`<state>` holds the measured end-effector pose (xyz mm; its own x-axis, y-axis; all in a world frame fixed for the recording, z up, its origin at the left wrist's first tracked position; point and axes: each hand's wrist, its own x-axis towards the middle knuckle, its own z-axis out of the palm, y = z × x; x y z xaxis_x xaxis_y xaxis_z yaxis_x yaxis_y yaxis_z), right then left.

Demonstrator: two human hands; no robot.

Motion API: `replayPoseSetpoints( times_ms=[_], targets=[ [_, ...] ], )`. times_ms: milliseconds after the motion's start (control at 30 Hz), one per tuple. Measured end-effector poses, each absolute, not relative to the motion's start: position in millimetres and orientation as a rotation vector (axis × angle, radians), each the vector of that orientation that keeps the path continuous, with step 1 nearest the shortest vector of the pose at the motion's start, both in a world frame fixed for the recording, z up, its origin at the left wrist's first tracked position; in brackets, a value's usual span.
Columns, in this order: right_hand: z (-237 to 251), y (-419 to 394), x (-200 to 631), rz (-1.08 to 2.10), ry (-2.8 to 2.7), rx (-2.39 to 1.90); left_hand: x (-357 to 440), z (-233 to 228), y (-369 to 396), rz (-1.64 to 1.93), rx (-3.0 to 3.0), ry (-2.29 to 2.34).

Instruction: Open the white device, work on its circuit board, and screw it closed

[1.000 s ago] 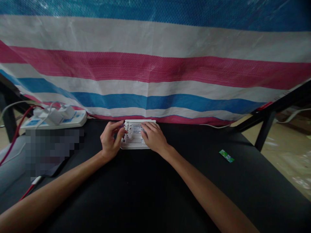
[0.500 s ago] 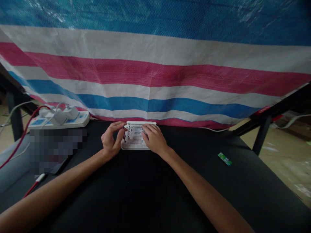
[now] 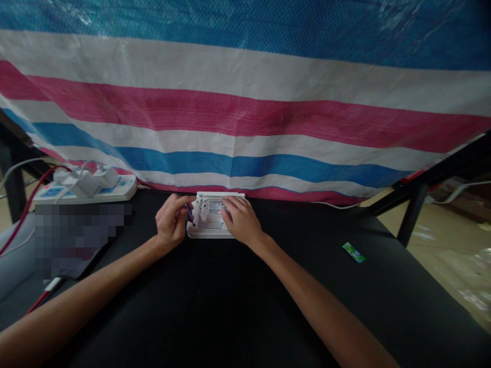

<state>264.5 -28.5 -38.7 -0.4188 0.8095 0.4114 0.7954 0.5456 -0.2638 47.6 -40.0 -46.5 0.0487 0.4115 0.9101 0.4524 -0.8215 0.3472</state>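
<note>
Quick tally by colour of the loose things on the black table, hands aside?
White: 2, the vented box under both hands and the power strip.
Green: 1, the small packet.
Blurred patch at left: cannot tell.
Total: 3.

A pixelated patch [image 3: 82,232] masks the tabletop's left edge; the right hand [image 3: 241,223] covers the white device's [image 3: 210,225] right half.

Bare black table [image 3: 238,306] lies open near and right, save a small green packet [image 3: 353,252]. Left, a power strip [image 3: 82,188] and red cable [image 3: 23,225] crowd; the striped tarp [image 3: 245,128] blocks far.
</note>
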Motion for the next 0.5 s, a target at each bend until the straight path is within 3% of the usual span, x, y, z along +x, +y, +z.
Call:
replayPoseSetpoints(
  times_ms=[500],
  targets=[
    [-39.0, -28.1, 264.6, 0.059, -2.279, -1.281, 55.1, -47.4, -45.3, -1.935, -2.295, -0.996]
  ],
)
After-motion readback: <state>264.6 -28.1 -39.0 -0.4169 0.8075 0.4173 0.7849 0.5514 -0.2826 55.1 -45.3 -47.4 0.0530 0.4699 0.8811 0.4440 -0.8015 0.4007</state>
